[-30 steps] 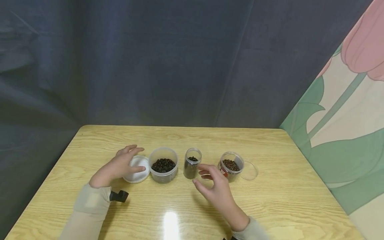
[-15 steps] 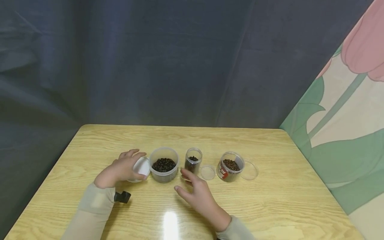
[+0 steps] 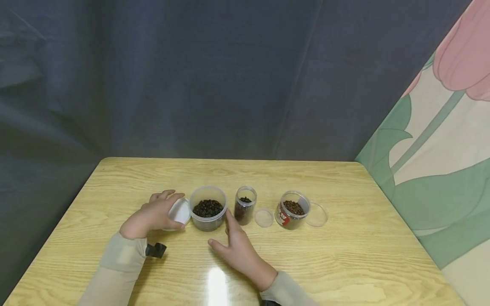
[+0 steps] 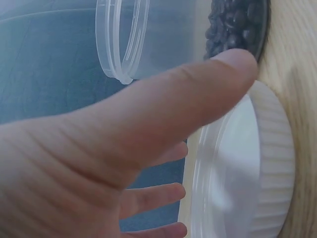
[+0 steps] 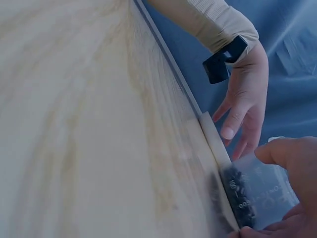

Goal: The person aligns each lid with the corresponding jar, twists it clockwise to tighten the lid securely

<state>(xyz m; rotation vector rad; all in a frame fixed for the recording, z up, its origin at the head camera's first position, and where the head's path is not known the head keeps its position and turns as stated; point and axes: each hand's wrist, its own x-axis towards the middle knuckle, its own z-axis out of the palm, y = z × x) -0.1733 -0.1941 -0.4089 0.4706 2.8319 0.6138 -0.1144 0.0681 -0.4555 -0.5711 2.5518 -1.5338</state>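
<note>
My left hand (image 3: pixel 155 214) hovers around a white ridged lid (image 4: pixel 272 168), fingers spread and thumb extended; the lid lies inner side up on the table. Right beside that lid stands an uncapped translucent plastic tub (image 3: pixel 206 225), part full of dark coffee beans (image 3: pixel 208 208). My right hand (image 3: pixel 240 251) is at the tub's right front side, fingers extended and thumb apart; whether a fingertip touches the tub cannot be made out. Measuring marks show on the tub wall (image 5: pixel 265 186) in the right wrist view.
A slim clear jar (image 3: pixel 243 214) of dark beans stands right of the tub, with a small clear lid (image 3: pixel 264 217) beside it. Farther right are a wider jar (image 3: pixel 292 223) of brown beans with a red label and its clear lid (image 3: pixel 317 214). A dark curtain (image 3: pixel 229 85) hangs behind the table.
My right hand has moved left, from beside the slim jar to the tub, uncovering the small clear lid. The left hand has shifted slightly right over the white lid.
</note>
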